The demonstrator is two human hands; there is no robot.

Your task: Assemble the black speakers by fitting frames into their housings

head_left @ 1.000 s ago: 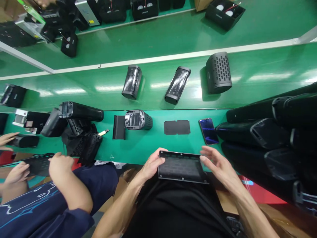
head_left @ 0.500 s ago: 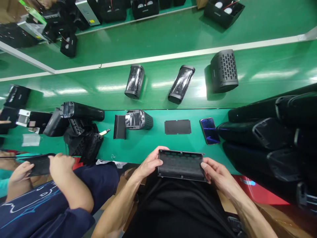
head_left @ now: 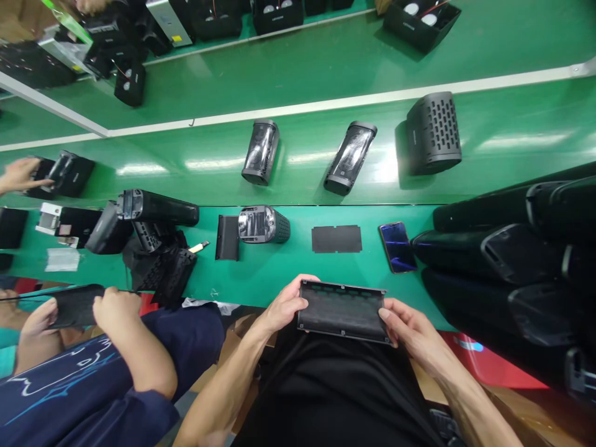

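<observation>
Left hand (head_left: pixel 283 307) and right hand (head_left: pixel 406 320) each gripping one end of a black cover (head_left: pixel 343 312), inner side up, at near edge of green tabletop (head_left: pixel 261 276). Just beyond: flat black sheet (head_left: pixel 336 239), phone (head_left: pixel 398 247) to its right. Left of sheet: upright speaker (head_left: pixel 264 225), second cover (head_left: pixel 227 238) right beside it. Co-worker's hand (head_left: pixel 117 308) at left, on a dark panel (head_left: pixel 78 305).

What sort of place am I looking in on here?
Probably a factory assembly area: similar black housings spaced along a green surface, an open black cover held at the front, and a co-worker alongside holding a dark panel.
</observation>
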